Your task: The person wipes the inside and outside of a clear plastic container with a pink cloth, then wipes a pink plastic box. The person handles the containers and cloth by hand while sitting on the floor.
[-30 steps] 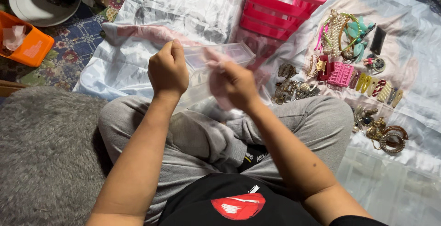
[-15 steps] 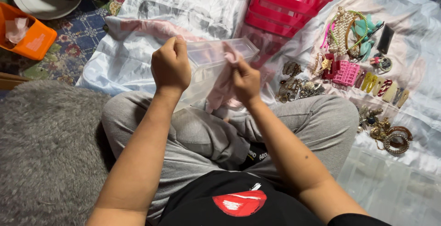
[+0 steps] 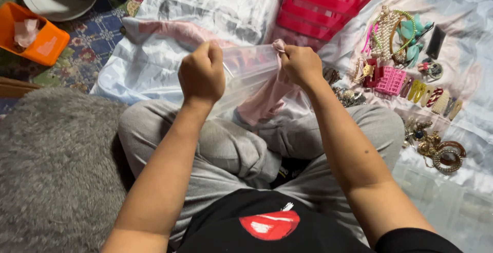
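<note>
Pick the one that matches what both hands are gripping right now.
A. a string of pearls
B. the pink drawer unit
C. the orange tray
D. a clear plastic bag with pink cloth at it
D: the left hand and the right hand each pinch an end of the clear plastic bag, with pink cloth hanging at it.

The clear bag (image 3: 246,73) at centre frame looks like thin, glossy plastic film, with soft matt pink cloth (image 3: 264,101) inside. The sheet (image 3: 215,6) spread beneath is shiny and satiny, creased. At upper right, the pink drawer unit (image 3: 328,6) is smooth hard plastic; the orange tray (image 3: 49,45) at upper left likewise. The grey rug (image 3: 56,165) at lower left is shaggy and matt
</note>
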